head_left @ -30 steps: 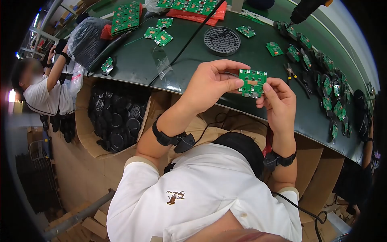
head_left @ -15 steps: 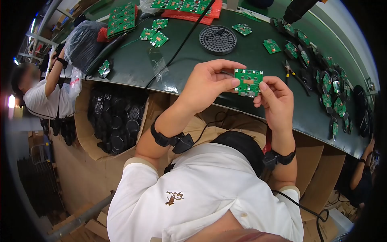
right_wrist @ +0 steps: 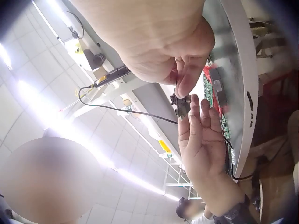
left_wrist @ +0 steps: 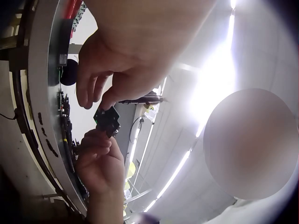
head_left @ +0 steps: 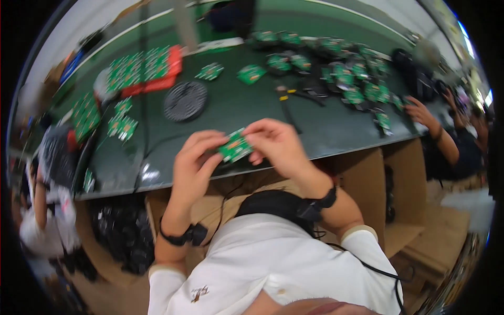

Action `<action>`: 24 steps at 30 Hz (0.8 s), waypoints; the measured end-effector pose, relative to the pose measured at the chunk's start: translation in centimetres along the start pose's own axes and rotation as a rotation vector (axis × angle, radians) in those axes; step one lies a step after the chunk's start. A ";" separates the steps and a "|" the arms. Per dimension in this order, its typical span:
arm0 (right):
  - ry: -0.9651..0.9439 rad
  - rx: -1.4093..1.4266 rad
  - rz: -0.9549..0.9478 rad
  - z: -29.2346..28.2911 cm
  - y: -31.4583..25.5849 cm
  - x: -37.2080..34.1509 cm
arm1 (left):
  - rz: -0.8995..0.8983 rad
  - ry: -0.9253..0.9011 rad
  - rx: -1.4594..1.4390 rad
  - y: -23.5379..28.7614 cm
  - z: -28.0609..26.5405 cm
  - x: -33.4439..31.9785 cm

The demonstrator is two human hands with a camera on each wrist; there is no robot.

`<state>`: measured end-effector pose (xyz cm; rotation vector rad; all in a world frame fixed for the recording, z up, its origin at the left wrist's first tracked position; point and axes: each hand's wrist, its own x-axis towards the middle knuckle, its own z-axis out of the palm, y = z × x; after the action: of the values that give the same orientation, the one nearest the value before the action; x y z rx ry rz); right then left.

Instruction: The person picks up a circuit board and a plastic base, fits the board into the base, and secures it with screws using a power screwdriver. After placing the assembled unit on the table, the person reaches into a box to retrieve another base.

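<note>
circuit board in front of the round tray
left hand and right hand clamped on its edges

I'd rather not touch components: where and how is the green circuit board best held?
Probably by opposite edges: left hand from the left, right hand from the right. The green circuit board is thin and flat, with raised components on it.
</note>
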<state>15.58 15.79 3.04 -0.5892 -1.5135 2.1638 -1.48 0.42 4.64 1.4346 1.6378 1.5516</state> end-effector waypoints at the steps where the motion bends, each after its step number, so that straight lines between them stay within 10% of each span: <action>1: 0.015 -0.014 0.027 0.1 -0.3 -0.2 | 0.004 0.011 -0.027 0.1 0.4 0.0; 24: 0.085 -0.491 -0.385 -1.9 -0.3 -2.3 | -0.119 0.012 -0.172 -0.9 4.2 0.0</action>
<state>18.58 16.03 2.98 -0.4813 -1.9376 1.4702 1.86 2.45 2.78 1.2193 1.5261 1.5939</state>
